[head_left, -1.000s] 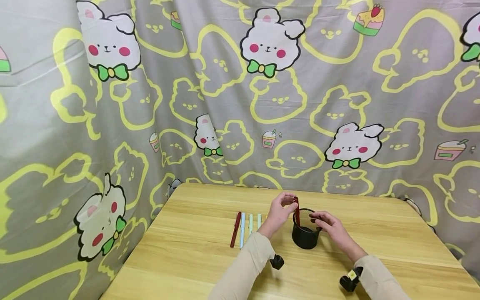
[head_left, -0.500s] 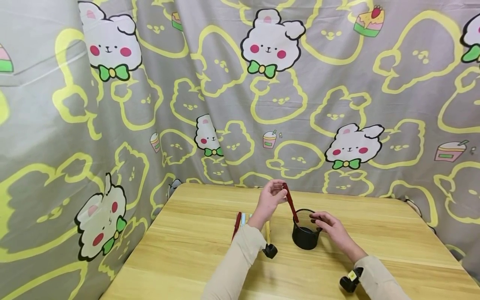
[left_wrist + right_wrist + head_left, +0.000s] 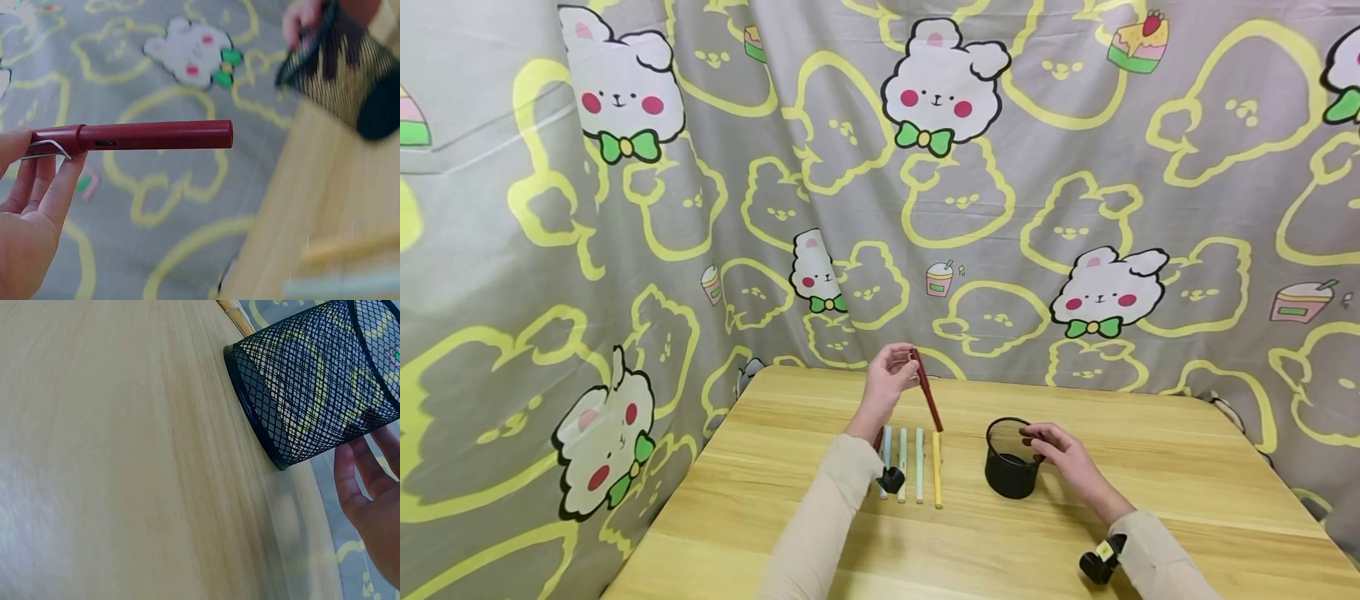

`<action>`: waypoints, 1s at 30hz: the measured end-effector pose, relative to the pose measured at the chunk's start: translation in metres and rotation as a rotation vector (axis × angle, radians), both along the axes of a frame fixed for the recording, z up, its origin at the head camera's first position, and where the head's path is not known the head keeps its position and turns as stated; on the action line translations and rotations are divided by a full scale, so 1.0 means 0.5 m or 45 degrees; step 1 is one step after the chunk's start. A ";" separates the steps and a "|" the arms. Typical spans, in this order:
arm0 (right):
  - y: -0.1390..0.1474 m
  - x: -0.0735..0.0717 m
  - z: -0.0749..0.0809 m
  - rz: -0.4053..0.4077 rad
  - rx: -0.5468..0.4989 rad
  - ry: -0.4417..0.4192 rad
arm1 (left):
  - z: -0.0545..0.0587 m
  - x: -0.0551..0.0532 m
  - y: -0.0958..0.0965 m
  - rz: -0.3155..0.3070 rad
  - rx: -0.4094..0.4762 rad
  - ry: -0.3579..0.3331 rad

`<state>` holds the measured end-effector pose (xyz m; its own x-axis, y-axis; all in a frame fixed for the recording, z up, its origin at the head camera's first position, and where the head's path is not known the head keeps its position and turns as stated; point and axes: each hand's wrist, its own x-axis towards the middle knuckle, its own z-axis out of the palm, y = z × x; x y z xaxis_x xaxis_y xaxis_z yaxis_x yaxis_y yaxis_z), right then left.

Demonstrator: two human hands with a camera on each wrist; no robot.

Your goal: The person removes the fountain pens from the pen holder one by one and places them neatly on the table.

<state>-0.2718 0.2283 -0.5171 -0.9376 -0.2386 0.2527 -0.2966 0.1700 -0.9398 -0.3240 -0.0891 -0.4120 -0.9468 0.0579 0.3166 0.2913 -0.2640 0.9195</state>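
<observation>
My left hand [image 3: 887, 385] pinches a dark red fountain pen [image 3: 927, 392] by its capped end. In the left wrist view the pen [image 3: 156, 135] shows a metal clip by my fingers, its other end pointing free. It hangs tilted above the yellow pen [image 3: 937, 471] at the right of a row. Beside that lie two pale green pens [image 3: 920, 467] and a light blue one [image 3: 887, 446]. My right hand [image 3: 1058, 450] holds the black mesh pen holder [image 3: 1011, 475] near its rim, fingers bent at its side. The holder [image 3: 312, 381] stands upright.
Another dark red pen [image 3: 877, 438] at the row's left end is mostly hidden by my left wrist. The wooden table [image 3: 760, 500] ends at a patterned curtain [image 3: 985, 208] behind and at the left. Black wrist cameras [image 3: 1099, 565] hang below both sleeves.
The left hand has lifted the dark red pen out of the pen holder and carried it left, over the row of pens. The right hand and holder have stayed in place.
</observation>
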 end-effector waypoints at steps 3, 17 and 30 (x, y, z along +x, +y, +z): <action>0.001 0.000 0.001 -0.014 0.003 -0.003 | -0.015 -0.009 -0.046 0.053 -0.062 -0.016; 0.005 0.000 0.000 -0.016 -0.001 0.004 | -0.107 -0.011 -0.195 0.217 -0.295 -0.143; 0.000 0.001 0.000 -0.027 0.022 -0.021 | -0.159 0.002 -0.233 0.220 -0.309 -0.223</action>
